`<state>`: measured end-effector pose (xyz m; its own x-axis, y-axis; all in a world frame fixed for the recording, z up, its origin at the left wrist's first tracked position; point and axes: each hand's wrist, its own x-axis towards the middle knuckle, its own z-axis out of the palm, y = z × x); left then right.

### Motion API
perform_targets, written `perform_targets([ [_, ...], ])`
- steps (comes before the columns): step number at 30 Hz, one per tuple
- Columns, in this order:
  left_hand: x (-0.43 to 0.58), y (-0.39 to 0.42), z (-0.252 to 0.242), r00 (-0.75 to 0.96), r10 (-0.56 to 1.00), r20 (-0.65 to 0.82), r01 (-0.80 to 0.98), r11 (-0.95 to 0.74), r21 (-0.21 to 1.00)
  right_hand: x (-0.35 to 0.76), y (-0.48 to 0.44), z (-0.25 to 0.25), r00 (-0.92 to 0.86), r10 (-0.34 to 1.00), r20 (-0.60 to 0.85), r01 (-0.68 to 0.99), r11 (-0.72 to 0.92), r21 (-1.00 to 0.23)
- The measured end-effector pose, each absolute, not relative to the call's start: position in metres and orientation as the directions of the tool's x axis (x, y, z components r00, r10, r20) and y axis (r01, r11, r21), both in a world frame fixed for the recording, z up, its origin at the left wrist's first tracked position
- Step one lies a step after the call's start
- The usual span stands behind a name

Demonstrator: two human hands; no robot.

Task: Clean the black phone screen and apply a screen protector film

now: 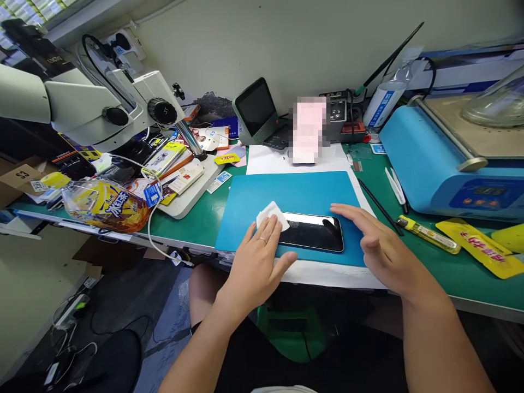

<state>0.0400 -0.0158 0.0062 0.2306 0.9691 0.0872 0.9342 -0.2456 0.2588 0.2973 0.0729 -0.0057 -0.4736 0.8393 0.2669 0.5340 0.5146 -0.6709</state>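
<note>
On a blue work mat [254, 191] lies a smartphone [313, 234], its dark, glossy screen facing up. My left hand [260, 256] rests flat over the phone's left end, fingers stretched out and thumb spread away. Beneath those fingertips is a folded white wipe [272, 210], pressed down at the phone's left edge and partly hidden by the hand. To the right of the phone, my right hand [380, 245] hovers with its fingers extended and nothing in it, apart from the phone.
A microscope [159, 103] and a tea bottle [106, 204] stand at left. At right are a blue heating machine [434, 158], tweezers [395, 185], a yellow tube [428, 234] and a yellow packet [481, 248]. Behind the mat are a small screen device [256, 109] and a clear bottle [387, 98].
</note>
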Motion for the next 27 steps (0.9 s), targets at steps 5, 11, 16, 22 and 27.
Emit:
perform_targets([
  [5,0.053,-0.046,0.004,0.258,0.962,0.086,0.935,-0.271,0.227,0.299,0.073,-0.009,-0.487,0.831,0.27,0.538,0.529,-0.656],
  [11,0.096,-0.039,0.0,0.377,0.909,0.177,0.888,-0.409,0.209,0.297,0.075,-0.008,-0.48,0.825,0.298,0.518,0.541,-0.663],
  [16,0.137,-0.015,-0.003,0.402,0.875,0.27,0.879,-0.451,0.153,0.297,0.076,-0.006,-0.457,0.843,0.284,0.513,0.51,-0.69],
  [22,0.123,0.025,-0.001,0.384,0.878,0.285,0.883,-0.439,0.166,0.299,0.078,-0.008,-0.439,0.844,0.308,0.488,0.511,-0.708],
  [27,0.084,0.024,-0.001,0.328,0.898,0.293,0.906,-0.387,0.172,0.296,0.077,-0.002,-0.413,0.864,0.287,0.552,0.488,-0.676],
])
